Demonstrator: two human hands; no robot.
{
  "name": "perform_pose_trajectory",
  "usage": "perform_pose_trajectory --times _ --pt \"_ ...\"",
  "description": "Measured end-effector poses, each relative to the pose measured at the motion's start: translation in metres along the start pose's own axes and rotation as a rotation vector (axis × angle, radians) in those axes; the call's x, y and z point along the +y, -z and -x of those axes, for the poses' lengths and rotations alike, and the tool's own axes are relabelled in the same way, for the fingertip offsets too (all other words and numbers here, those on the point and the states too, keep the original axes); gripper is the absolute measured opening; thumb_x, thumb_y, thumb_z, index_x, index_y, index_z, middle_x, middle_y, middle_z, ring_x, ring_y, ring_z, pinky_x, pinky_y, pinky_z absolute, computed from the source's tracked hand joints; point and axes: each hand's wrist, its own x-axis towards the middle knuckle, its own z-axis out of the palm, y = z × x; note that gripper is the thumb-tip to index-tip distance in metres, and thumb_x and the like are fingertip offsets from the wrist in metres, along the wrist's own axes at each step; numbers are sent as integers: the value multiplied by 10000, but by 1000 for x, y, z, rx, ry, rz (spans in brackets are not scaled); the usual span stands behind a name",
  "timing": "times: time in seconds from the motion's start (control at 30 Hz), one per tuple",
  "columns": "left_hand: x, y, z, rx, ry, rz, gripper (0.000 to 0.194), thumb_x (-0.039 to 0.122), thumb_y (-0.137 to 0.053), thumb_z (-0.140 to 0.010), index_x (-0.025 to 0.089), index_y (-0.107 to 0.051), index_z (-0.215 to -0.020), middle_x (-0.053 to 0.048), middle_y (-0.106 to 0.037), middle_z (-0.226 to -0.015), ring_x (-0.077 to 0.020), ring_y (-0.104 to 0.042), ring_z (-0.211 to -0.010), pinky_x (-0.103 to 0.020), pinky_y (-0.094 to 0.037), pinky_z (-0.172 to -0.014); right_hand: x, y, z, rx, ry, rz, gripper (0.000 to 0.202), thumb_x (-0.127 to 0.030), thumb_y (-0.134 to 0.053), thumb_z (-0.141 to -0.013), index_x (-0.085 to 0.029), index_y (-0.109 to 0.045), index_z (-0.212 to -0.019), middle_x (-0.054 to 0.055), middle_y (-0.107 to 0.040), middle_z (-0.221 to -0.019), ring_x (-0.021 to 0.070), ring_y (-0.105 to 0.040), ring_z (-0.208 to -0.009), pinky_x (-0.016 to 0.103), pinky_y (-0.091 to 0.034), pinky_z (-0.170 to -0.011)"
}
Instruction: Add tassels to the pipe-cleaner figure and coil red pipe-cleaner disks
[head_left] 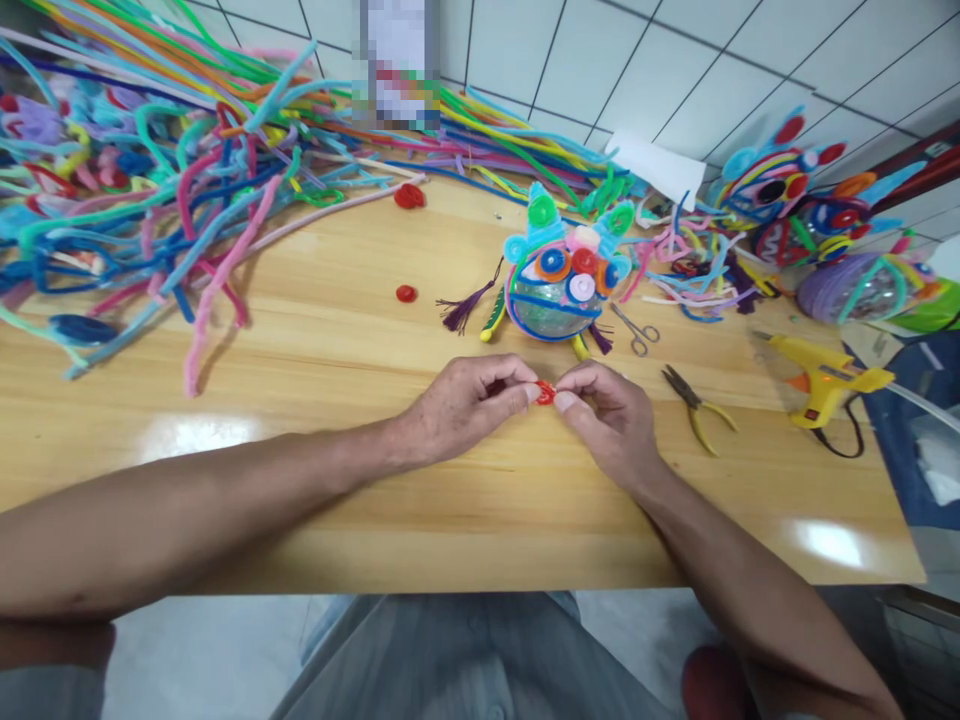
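Between my two hands, over the table's middle, is a small red coiled pipe cleaner. My left hand pinches its left side with thumb and forefinger. On its right side, my right hand grips it the same way. Just beyond stands a clear round animal figure decorated with colourful pipe cleaners, with blue ears and purple tassels. Two more red coils lie further back: a larger red coil and a smaller red coil.
Loose pipe cleaners are heaped at the left and along the tiled wall. To the right lie small scissors, yellow-handled pliers and a yellow glue gun. More decorated figures stand at the back right.
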Motion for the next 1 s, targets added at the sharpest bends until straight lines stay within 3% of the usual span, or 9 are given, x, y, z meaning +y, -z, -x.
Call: perform_pose_trajectory --times 0.67,1.0 --pt "0 0 2 7 -32 -50 216 321 -620 -1003 150 -734 -937 -22 -695 -805 -117 -572 -704 -244 -450 -660 -1 0 1 -18 33 -27 75 -263 -673 -928 -235 -680 -859 -16 -646 -720 139 -574 -647 284 -462 -608" --pt "-1 -2 6 36 -160 -95 242 349 -605 -1035 159 -748 -991 -39 -735 -828 -127 -628 -721 -249 -501 -697 -3 -1 2 -18 179 93 53 -255 -700 -916 -246 -663 -879 -6 -672 -750 144 -606 -650 297 -495 -611"
